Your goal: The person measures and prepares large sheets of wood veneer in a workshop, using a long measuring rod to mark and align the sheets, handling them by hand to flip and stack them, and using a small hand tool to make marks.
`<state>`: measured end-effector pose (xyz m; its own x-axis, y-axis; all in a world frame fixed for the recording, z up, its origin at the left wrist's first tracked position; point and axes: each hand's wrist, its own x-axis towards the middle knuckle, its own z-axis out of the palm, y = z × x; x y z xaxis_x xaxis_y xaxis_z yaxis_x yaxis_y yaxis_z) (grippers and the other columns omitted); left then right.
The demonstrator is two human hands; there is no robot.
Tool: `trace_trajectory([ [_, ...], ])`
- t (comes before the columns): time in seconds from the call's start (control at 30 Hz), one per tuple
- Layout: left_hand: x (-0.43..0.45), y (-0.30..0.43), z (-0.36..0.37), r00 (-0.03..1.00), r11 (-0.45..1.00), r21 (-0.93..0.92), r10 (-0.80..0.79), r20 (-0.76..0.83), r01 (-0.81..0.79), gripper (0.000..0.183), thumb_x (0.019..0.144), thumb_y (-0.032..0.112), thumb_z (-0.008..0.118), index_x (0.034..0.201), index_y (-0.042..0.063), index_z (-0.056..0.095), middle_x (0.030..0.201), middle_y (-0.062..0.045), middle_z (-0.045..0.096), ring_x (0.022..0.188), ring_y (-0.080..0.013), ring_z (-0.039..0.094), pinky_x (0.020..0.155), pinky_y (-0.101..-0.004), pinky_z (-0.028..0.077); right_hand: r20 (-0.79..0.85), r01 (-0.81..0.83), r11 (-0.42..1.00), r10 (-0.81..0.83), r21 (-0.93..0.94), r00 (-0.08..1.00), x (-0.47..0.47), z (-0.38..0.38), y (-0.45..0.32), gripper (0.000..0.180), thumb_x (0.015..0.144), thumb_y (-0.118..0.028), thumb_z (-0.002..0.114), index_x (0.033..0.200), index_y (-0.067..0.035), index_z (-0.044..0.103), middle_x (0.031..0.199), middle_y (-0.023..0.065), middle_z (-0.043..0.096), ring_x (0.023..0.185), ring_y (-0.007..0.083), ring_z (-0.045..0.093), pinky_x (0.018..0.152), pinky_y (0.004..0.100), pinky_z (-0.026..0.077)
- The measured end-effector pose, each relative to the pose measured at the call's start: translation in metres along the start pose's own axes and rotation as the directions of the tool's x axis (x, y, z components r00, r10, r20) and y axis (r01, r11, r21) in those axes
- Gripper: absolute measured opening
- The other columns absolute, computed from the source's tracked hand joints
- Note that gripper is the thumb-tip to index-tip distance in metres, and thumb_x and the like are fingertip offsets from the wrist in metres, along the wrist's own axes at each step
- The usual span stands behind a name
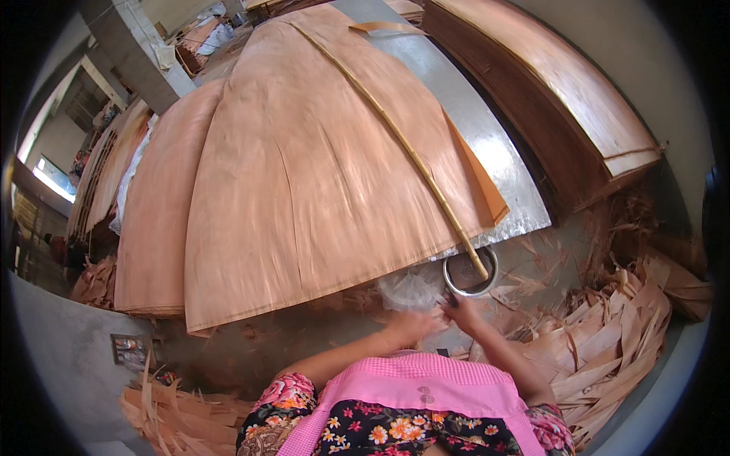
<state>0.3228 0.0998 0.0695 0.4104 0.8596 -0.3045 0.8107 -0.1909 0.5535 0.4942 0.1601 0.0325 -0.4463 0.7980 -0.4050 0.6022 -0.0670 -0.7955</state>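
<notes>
A large wood veneer sheet lies over a metal-topped table, its right edge curled up. Across the sheet runs a long bamboo stick, whose near end juts past the table edge over a metal ring. My right hand is just below the ring, with something small and dark at its fingers. Beside it, my left hand is blurred, near a clear plastic bag; whether it holds anything cannot be told.
Another veneer stack adjoins on the left. A tall veneer stack stands at the right. Veneer scraps are heaped at lower right, with more scraps at lower left. A concrete pillar rises at upper left.
</notes>
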Motion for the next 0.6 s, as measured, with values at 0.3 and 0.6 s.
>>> trace_trajectory([
  [0.3,0.067,-0.056,0.01,0.967,0.913,-0.324,0.212,-0.141,-0.248,0.019,0.076,0.029,0.053,0.082,0.012,0.06,0.08,-0.011,0.059,0.079,-0.0249,0.057,0.081,-0.0441,0.035,-0.446,-0.038,0.886,0.269,0.462,0.854,-0.145,-0.211,-0.008,0.019,0.081,-0.019,0.052,0.093,-0.006,0.057,0.054,-0.0066,0.039,0.044,0.0031,0.036,0.038,0.0193,0.025],
  [0.6,0.056,-0.034,0.026,0.888,0.887,0.04,0.457,0.048,-0.459,0.019,0.076,0.023,0.047,0.078,0.009,0.058,0.074,-0.012,0.059,0.072,-0.0288,0.058,0.062,-0.0396,0.044,0.001,-0.008,0.992,0.008,-0.129,1.0,-0.053,-0.087,0.049,0.029,0.081,-0.006,0.049,0.11,-0.004,0.053,0.108,0.008,0.055,0.085,0.0132,0.053,0.069,0.0243,0.043],
])
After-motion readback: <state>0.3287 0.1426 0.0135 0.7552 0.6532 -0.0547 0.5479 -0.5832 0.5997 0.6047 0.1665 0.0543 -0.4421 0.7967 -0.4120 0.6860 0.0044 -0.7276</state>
